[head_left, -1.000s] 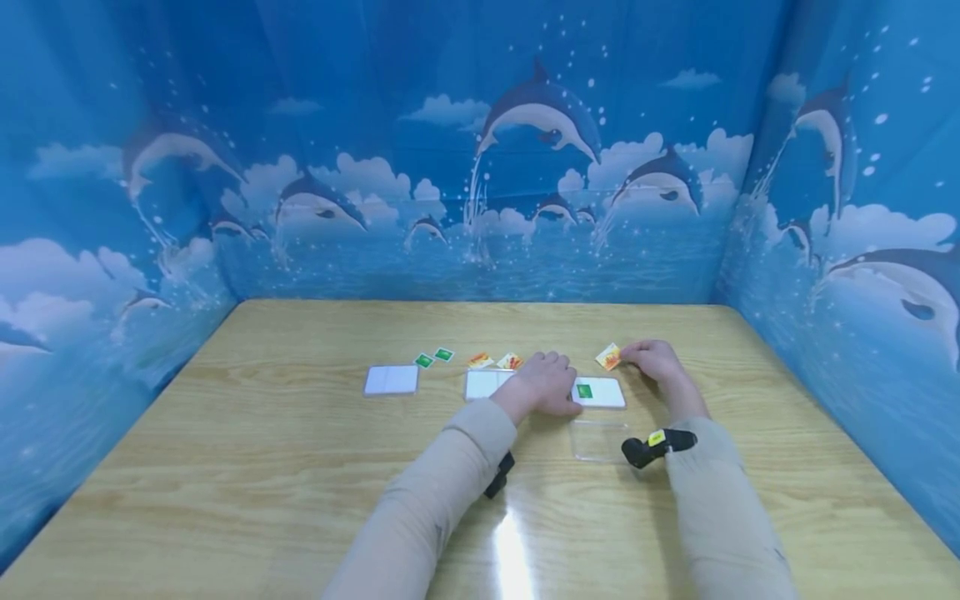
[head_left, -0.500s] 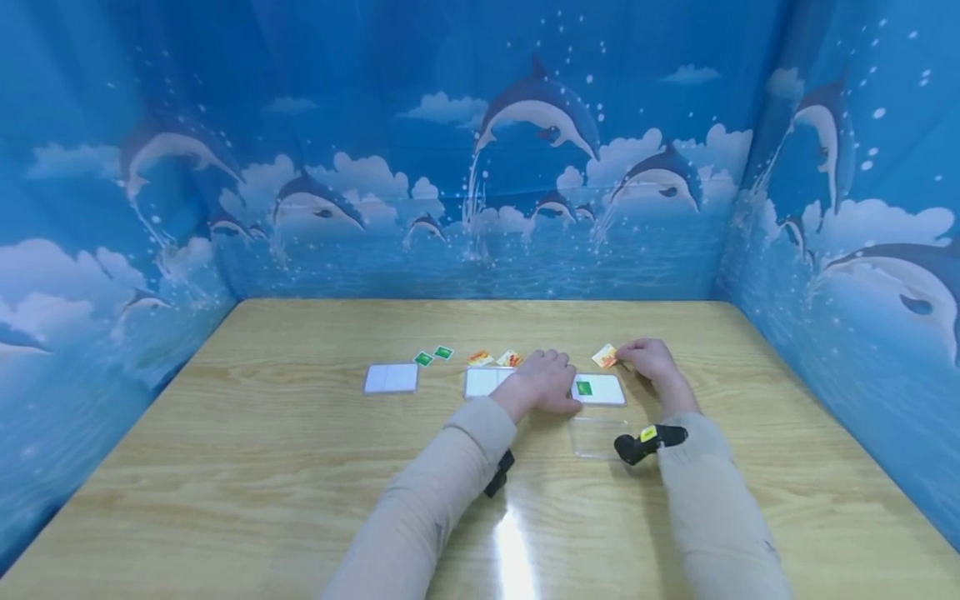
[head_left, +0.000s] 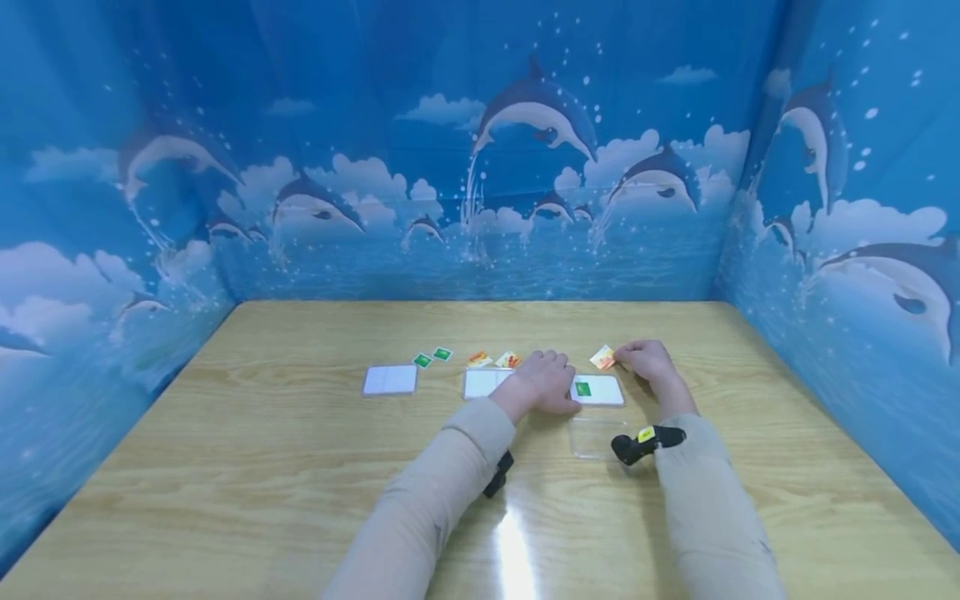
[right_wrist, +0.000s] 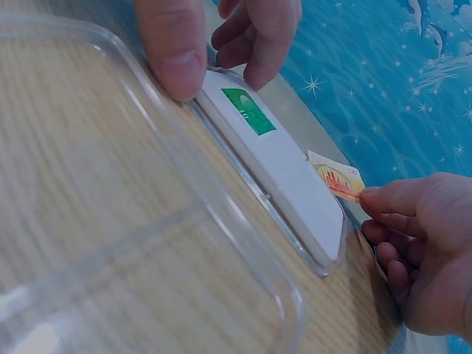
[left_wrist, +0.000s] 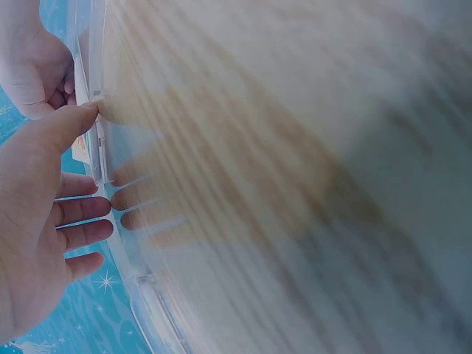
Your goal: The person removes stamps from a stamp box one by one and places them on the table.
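My right hand (head_left: 648,362) pinches a small yellow-orange card (head_left: 602,357) by its edge between thumb and fingers. In the right wrist view, that card (right_wrist: 339,175) is tilted just beyond the white flat case (right_wrist: 287,177), which has a green card (right_wrist: 249,112) on its top. My left hand (head_left: 546,383) holds the left end of this case, its thumb on the near side and fingers on the far side. Part of the case is hidden beneath it. In the left wrist view, the left hand (left_wrist: 44,206) has its thumb at the clear edge.
A clear plastic lid (head_left: 596,439) lies in front of the case. To the left are a partly covered white case (head_left: 483,383) and another white case (head_left: 390,380). Behind them lie two green cards (head_left: 423,361) and two orange cards (head_left: 479,359). Dolphin-printed curtains border the table.
The right hand has shifted slightly left with the orange card, nearer the white case. The left hand stays in place.
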Action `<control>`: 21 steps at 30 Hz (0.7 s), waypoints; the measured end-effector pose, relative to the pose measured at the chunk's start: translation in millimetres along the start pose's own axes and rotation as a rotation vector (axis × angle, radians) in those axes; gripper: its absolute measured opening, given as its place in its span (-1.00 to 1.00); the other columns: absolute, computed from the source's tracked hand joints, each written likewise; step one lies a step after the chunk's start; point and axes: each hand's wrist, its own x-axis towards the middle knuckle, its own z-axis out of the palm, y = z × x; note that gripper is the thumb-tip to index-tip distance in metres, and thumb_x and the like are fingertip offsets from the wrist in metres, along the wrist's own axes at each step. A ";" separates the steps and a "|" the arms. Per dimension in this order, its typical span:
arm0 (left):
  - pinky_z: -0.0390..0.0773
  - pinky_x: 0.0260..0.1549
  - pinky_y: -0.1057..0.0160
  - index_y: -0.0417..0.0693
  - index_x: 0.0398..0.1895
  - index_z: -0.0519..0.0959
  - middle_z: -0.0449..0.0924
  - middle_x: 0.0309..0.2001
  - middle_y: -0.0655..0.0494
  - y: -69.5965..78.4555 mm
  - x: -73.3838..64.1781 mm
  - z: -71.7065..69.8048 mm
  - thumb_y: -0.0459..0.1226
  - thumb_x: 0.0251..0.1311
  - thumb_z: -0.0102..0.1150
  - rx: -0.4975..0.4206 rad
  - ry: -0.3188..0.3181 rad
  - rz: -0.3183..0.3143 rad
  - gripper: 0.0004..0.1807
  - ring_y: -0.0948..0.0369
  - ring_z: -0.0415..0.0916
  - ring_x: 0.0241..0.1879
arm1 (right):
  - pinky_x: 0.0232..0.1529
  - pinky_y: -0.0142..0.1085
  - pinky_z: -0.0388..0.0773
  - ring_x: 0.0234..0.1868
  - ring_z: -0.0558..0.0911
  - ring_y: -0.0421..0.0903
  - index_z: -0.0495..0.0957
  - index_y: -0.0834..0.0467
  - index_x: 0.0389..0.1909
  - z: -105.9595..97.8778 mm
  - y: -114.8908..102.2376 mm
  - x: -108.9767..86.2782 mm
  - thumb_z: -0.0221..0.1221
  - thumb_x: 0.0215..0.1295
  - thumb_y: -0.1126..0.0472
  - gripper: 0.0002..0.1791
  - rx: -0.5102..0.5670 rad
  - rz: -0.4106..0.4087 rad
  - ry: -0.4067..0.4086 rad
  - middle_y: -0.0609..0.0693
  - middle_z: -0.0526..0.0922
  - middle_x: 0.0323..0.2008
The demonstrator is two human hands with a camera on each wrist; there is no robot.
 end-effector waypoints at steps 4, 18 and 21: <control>0.22 0.16 0.20 -0.03 0.20 0.39 0.37 0.14 0.06 -0.1 0.0 -1.2 0.24 0.19 -0.10 -0.013 -0.004 -0.004 -0.31 0.17 0.29 0.12 | -0.22 -0.25 0.34 -0.11 0.40 0.07 0.43 0.39 0.03 -0.1 0.7 1.1 0.03 0.29 0.16 -0.59 0.001 0.027 -0.013 0.25 0.44 -0.07; 0.21 0.17 0.19 -0.04 0.20 0.39 0.35 0.14 0.06 -2.8 -0.6 0.5 0.23 0.20 -0.11 -0.039 -0.001 -0.011 -0.31 0.16 0.28 0.12 | 0.18 -0.03 0.24 0.18 0.30 0.16 0.33 0.36 0.18 -5.1 -1.6 -2.8 -0.04 0.36 0.14 -0.53 0.124 0.042 -0.021 0.29 0.32 0.17; 0.22 0.16 0.19 -0.04 0.19 0.40 0.35 0.14 0.06 -3.1 -0.9 1.8 0.24 0.19 -0.11 -0.038 0.000 -0.008 -0.31 0.17 0.28 0.10 | 0.14 -0.07 0.29 0.13 0.33 0.12 0.33 0.33 0.18 -6.7 -1.5 -4.5 -0.05 0.37 0.14 -0.54 0.136 0.053 -0.025 0.26 0.36 0.12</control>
